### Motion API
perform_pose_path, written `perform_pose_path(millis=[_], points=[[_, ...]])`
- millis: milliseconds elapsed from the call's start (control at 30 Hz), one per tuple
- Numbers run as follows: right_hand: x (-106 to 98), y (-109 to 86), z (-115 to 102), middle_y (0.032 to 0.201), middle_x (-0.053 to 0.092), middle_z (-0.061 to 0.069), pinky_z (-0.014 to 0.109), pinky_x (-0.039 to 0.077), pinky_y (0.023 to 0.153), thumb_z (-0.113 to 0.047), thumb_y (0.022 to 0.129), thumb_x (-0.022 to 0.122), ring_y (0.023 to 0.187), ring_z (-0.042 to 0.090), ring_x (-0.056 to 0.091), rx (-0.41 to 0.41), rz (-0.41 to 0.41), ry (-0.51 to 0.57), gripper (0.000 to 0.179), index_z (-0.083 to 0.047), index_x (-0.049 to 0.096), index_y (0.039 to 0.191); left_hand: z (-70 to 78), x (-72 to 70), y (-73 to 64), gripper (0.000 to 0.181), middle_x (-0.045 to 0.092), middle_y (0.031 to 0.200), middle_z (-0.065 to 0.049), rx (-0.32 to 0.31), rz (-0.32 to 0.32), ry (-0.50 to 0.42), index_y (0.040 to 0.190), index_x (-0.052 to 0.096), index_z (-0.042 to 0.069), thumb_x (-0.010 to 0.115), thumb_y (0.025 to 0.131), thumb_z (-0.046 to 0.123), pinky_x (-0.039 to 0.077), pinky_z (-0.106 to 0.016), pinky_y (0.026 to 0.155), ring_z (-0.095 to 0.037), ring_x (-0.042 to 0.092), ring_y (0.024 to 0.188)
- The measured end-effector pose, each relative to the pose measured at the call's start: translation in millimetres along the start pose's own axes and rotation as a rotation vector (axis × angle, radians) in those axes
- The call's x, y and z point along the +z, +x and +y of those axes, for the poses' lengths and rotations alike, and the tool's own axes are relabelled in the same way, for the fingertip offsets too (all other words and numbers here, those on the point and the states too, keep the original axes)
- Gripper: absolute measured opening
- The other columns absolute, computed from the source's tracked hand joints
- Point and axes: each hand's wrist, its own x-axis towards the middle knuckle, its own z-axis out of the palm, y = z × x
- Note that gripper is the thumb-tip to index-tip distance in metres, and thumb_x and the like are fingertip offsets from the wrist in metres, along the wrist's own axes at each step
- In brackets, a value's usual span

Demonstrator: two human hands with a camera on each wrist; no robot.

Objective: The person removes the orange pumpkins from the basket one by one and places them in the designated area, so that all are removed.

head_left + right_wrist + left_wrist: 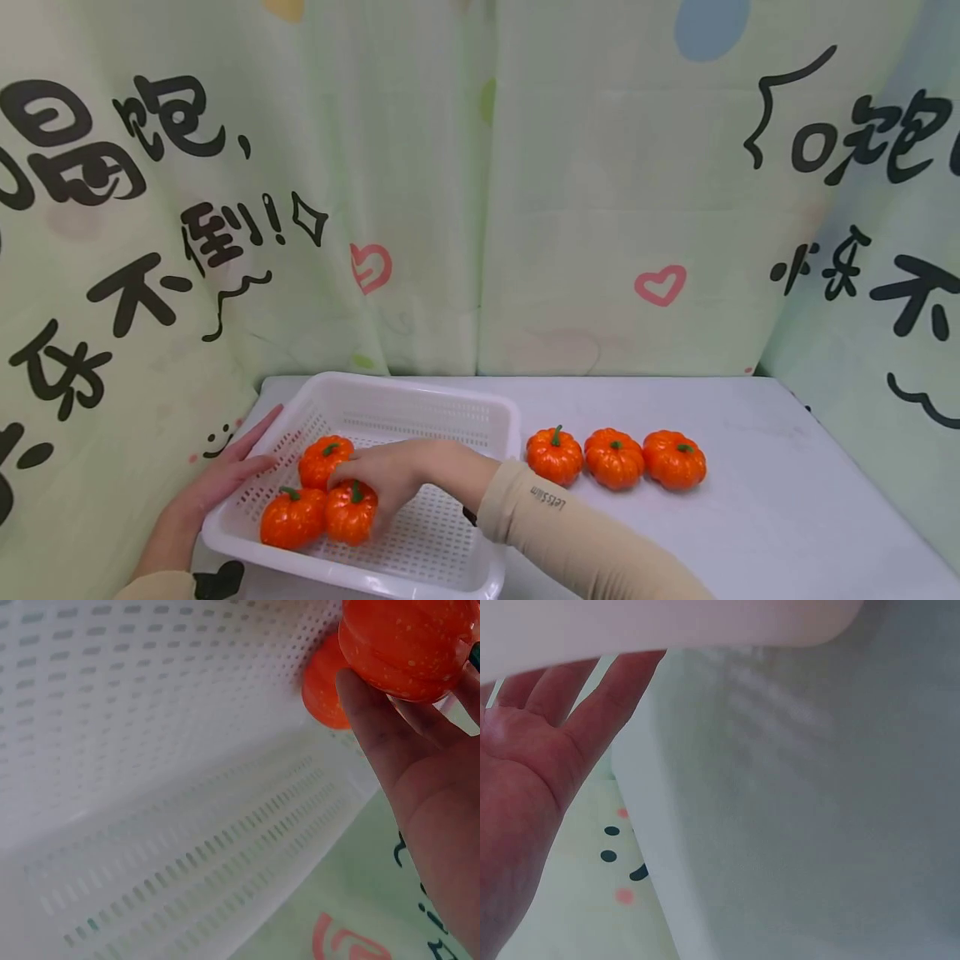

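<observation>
In the head view a white perforated plastic basket [442, 408] holds three small orange pumpkins at its left end. My right hand [405, 475] reaches into it, thumb and fingers about the nearest right-hand pumpkin [351, 515]. The right wrist view shows the fingers curved against this pumpkin [409, 645], with another pumpkin [324, 686] behind. Beside it in the basket are a front-left pumpkin [292, 518] and a rear pumpkin [324, 460]. My left hand [225, 475] lies along the basket's left side with straight fingers, their tips hidden by the basket wall [705, 622] in the left wrist view.
On the white table [750, 517], right of the basket, three more pumpkins stand in a row: a left one [555, 455], a middle one [615, 459] and a right one [675, 460]. Pale printed curtains [570, 208] enclose the table at the back and both sides.
</observation>
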Motion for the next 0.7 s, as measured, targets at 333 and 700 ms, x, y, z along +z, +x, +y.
perform_pose_path(millis=[333, 700], points=[[-33, -36.7, 7, 0.125, 0.053, -0.007, 0.018, 0.044, 0.092, -0.03, 0.081, 0.085, 0.11, 0.005, 0.051, 0.03, 0.151, 0.04, 0.072, -0.018, 0.052, 0.144, 2.8, 0.1, -1.1, 0.075, 0.003, 0.165, -0.027, 0.01, 0.007, 0.03, 0.163, 0.007, 0.023, 0.052, 0.103, 0.019, 0.059, -0.041, 0.082, -0.05, 0.038, 0.137], [-60, -98.3, 20, 0.13, 0.051, -0.006, 0.024, 0.049, 0.09, -0.028, 0.083, 0.081, 0.115, 0.01, 0.05, 0.124, 0.26, 0.086, 0.068, -0.019, 0.051, 0.143, 1.8, -0.1, -0.7, 0.076, 0.004, 0.165, -0.028, 0.004, -0.009, 0.015, 0.163, 0.006, 0.024, 0.052, 0.103, 0.019, 0.059, -0.042, 0.082, -0.044, 0.047, 0.132]])
